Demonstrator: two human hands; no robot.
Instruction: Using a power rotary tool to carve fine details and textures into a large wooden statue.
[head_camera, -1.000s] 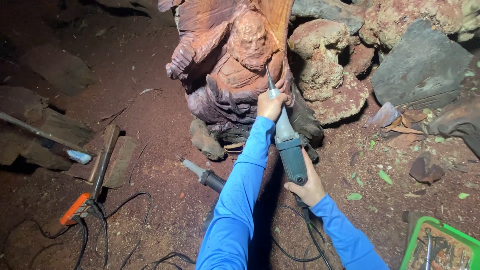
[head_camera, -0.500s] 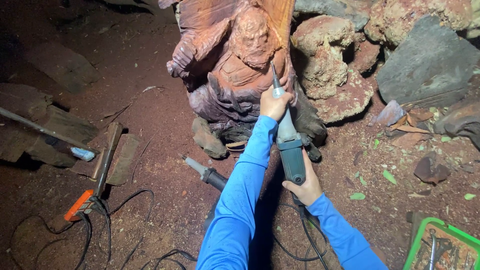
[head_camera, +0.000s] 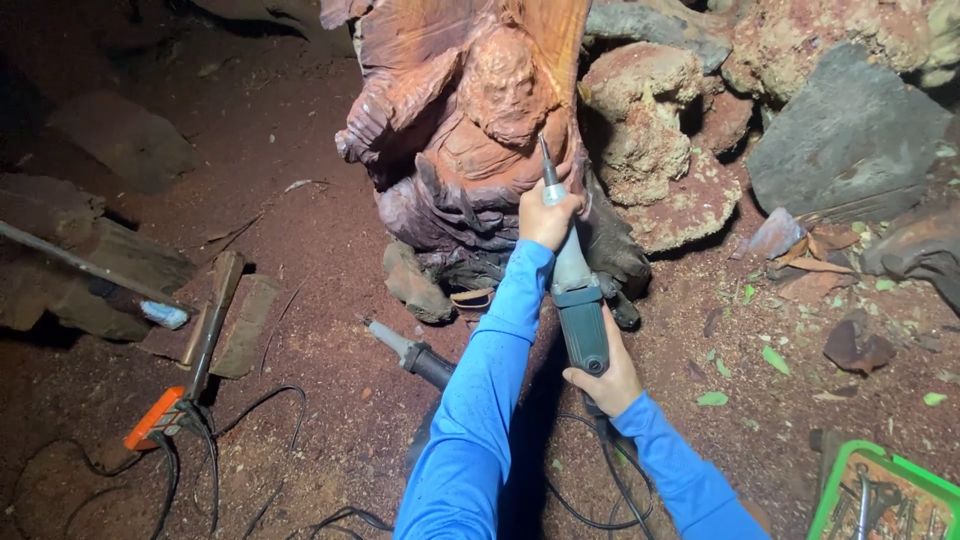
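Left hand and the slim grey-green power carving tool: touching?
Touching. The head view shows the left hand wrapped around the front neck of the grey-green power tool.

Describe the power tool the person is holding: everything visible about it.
The power tool is a long, slim grinder with a dark green body, a grey neck and a thin metal bit. It points up, its tip against the reddish wood carving. The left hand grips the neck, the right hand the rear end; a black cord trails from the back.

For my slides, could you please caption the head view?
Both hands steady a power carving tool against a reddish wooden figure carving.
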